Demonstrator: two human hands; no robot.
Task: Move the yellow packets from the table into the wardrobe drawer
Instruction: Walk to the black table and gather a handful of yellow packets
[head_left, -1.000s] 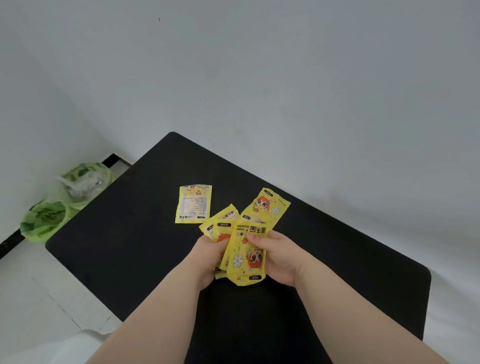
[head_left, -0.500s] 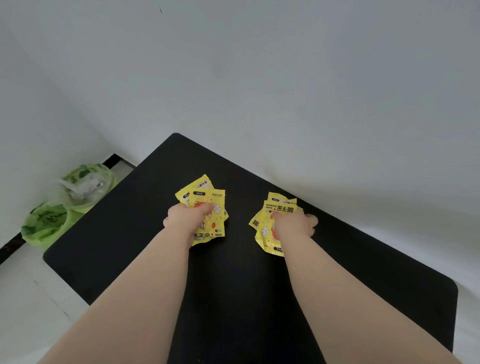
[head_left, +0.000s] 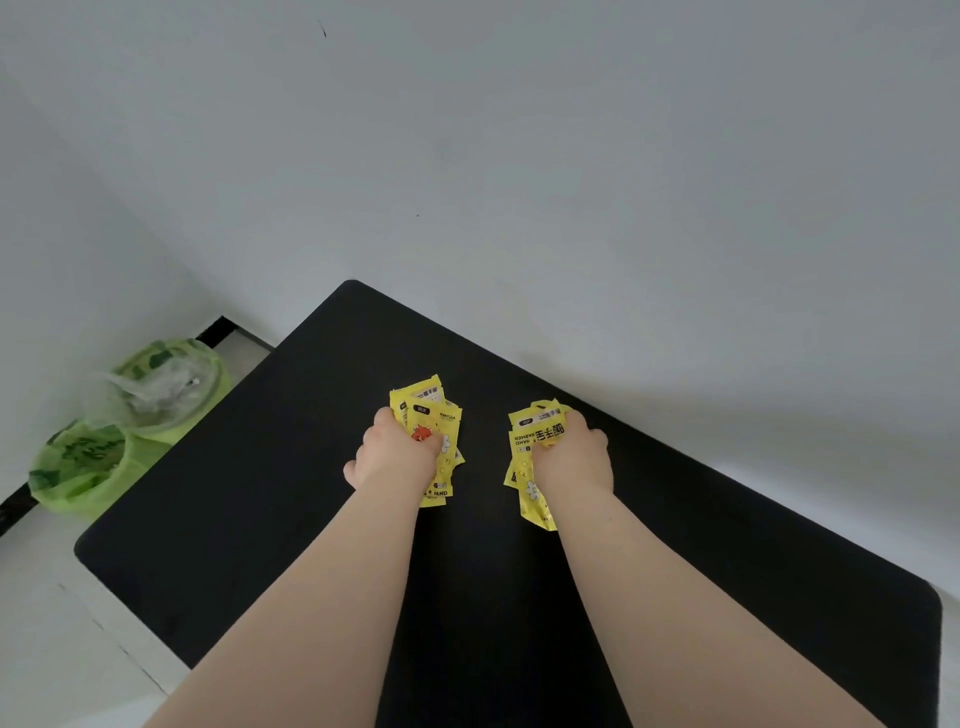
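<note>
Now the yellow packets are split into two bunches: one bunch (head_left: 434, 441) is clamped in the left hand (head_left: 392, 457), the other bunch (head_left: 535, 457) in the right hand (head_left: 569, 462), whereas a second ago all were fanned together between both hands with one left lying loose beyond them. With nothing yellow seen outside either grip, the gathering is judged done and the carry to the wardrobe drawer, not in view, is what remains. Beneath both fists a black table (head_left: 260, 493) is seen, backed by a pale wall (head_left: 571, 182), with green bags (head_left: 104, 457) on the floor well out beyond the left fist.
</note>
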